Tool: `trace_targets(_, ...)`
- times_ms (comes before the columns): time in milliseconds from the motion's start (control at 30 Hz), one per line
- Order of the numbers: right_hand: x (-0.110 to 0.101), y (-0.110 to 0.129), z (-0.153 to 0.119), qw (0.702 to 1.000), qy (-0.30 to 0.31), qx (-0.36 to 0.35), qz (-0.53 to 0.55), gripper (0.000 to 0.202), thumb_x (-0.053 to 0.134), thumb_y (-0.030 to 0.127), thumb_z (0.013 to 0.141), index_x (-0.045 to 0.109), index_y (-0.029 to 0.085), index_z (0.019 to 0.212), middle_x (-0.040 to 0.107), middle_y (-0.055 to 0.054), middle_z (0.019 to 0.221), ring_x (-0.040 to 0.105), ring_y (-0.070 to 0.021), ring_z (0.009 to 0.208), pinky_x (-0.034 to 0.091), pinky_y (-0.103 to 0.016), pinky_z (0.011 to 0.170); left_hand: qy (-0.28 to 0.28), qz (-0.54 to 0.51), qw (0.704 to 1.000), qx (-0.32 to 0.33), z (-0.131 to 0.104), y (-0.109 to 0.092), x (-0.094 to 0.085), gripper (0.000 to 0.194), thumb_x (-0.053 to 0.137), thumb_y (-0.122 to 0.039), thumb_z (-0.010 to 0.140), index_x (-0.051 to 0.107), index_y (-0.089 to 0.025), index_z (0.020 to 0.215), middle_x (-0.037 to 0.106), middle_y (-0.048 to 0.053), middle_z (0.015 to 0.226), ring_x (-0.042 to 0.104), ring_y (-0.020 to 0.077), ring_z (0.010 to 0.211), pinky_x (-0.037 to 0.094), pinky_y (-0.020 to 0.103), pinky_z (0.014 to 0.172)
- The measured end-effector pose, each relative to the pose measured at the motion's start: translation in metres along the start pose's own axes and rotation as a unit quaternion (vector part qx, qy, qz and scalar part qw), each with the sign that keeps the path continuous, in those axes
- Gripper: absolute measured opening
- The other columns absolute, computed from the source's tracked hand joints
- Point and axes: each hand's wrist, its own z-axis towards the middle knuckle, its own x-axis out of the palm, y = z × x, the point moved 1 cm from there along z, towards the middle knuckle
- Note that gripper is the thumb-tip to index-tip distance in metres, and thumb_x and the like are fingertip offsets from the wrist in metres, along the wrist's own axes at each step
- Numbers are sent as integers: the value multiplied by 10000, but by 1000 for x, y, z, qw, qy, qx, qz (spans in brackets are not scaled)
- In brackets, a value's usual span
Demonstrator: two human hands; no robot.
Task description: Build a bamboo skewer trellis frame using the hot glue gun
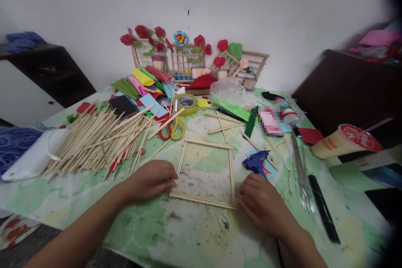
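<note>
Square stick frame (205, 171) lying flat on the tabletop (188, 234) at lower centre of the frame, its near stick running left to right, slightly downward to the right. Left hand (150, 180) pressed fingers-together against the near-left corner; right hand (262, 201) loosely curled, touching the near-right corner, gripping nothing. Equally near, one per corner.

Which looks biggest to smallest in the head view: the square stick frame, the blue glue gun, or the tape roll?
1. Square stick frame, between the left hand and right hand.
2 and 3. Blue glue gun and tape roll look alike; the roll lies farther off, so unranked.
</note>
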Motion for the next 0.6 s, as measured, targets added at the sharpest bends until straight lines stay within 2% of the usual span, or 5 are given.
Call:
trace_targets(133,-13,-12,14,994,-84,1,-63,238,466,218,889,583,175,687,562,-65,675,485,-215,741,335,-337,681,-50,104,992,-57,29,24,-16,248,418,-305,926,625,-180,871,664,56,825,599,174,783,432,281,695)
trace_targets(233,-17,-20,25,985,-138,11,-100,248,466,226,897,597,170,695,586,-74,682,497,-219,748,346,-343,697,-102,108,983,-107,55,47,-25,227,468,-317,899,644,-175,874,673,60,824,600,187,788,438,297,705)
trace_targets(333,-10,-29,26,972,-194,40,-125,256,471,222,898,599,167,683,598,-80,674,508,-221,745,359,-350,716,-151,83,973,-156,72,64,-23,186,510,-277,863,654,-158,864,677,71,852,601,194,800,445,307,720)
trace_targets(467,2,-42,15,962,-245,40,-111,216,494,210,888,612,176,710,615,-72,684,529,-216,748,377,-349,731,-176,47,972,-148,73,72,-9,182,508,-261,864,654,-153,880,669,71,871,594,187,841,451,315,772)
trace_targets(600,2,-56,5,952,-283,44,-105,200,521,223,874,606,184,698,617,-59,678,533,-208,716,392,-340,706,-185,58,969,-155,65,76,3,181,498,-256,872,652,-163,892,669,70,901,592,191,863,451,324,794)
